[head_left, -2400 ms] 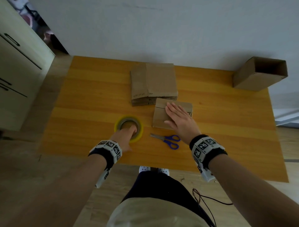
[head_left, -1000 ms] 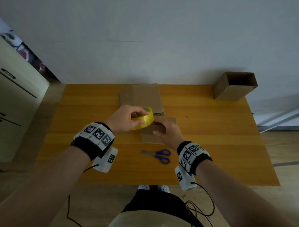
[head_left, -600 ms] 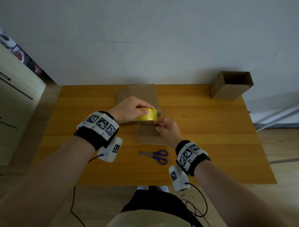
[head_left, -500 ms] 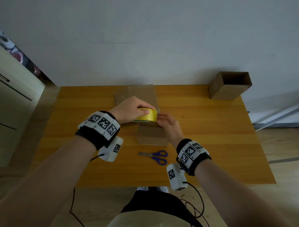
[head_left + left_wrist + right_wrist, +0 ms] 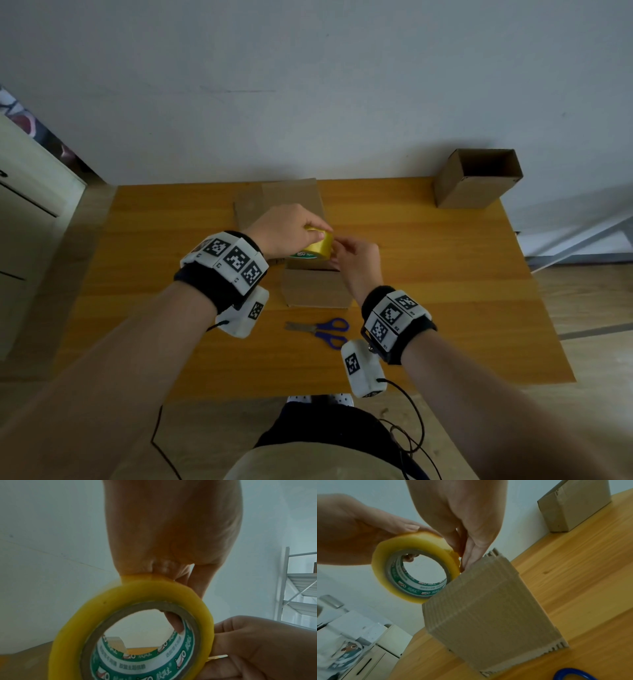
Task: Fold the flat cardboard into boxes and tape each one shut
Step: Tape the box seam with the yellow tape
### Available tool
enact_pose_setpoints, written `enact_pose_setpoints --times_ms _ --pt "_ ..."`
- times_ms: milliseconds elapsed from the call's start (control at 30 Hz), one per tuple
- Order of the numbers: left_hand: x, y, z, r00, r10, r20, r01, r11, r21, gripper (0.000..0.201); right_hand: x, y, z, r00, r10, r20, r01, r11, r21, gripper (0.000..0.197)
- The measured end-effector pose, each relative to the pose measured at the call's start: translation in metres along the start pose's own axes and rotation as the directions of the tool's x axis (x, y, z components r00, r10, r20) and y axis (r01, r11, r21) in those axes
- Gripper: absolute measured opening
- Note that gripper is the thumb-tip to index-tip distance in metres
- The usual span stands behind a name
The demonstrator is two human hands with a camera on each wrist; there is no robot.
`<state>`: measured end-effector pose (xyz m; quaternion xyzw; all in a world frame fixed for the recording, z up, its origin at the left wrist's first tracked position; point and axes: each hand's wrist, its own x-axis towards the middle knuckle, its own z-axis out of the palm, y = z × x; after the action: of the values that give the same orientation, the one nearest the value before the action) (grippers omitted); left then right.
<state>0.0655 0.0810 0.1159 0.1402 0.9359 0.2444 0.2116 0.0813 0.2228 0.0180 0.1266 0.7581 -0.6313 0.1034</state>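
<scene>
My left hand (image 5: 317, 234) grips a yellow tape roll (image 5: 318, 247) from above, thumb inside the core (image 5: 175, 620). It holds the roll just over the far edge of a small folded cardboard box (image 5: 315, 291) on the table. My right hand (image 5: 337, 248) pinches the roll's right rim, where a thin strip of tape (image 5: 217, 657) shows between the fingers (image 5: 467, 557). In the right wrist view the roll (image 5: 412, 547) hangs at the box's (image 5: 488, 608) top corner. The box's top is partly hidden by both hands.
A stack of flat cardboard (image 5: 284, 195) lies at the back of the wooden table (image 5: 445, 291). An open box (image 5: 476, 185) stands on its side at the back right corner. Blue-handled scissors (image 5: 322, 330) lie in front of the folded box. A cabinet stands at left.
My left hand lifted the tape roll off the table and brought it over the box. My right hand left the box's top and closed its fingers on the roll's rim.
</scene>
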Motion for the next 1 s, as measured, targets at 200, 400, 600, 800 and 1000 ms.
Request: enact_pose_setpoints --times_ms 200,400,600,800,1000 --pt "-0.001 -0.003 -0.001 0.999 -0.017 -0.031 0.016 1.0 -0.025 0.029 -0.021 0.004 -0.004 0.897 -0.417 -0.148 0.323 0.845 -0.426 0.01" --pt "-0.004 -0.006 -0.004 0.999 -0.032 -0.044 0.027 0.995 -0.099 0.029 -0.032 0.038 -0.014 0.781 -0.569 0.257 0.605 0.588 -0.536 0.022" --pt "-0.011 -0.012 -0.017 0.998 0.024 -0.053 -0.032 0.986 -0.166 0.026 -0.029 0.042 -0.017 0.809 -0.488 0.327 0.58 0.575 -0.577 0.018" --pt "-0.02 -0.006 -0.022 0.999 0.047 0.014 -0.042 0.97 -0.24 0.025 -0.025 0.039 -0.019 0.834 -0.422 0.354 0.55 0.59 -0.592 0.019" --pt "-0.026 0.001 -0.043 0.992 0.021 -0.126 -0.071 0.909 -0.411 0.025 -0.025 0.037 -0.021 0.842 -0.394 0.369 0.54 0.598 -0.592 0.019"
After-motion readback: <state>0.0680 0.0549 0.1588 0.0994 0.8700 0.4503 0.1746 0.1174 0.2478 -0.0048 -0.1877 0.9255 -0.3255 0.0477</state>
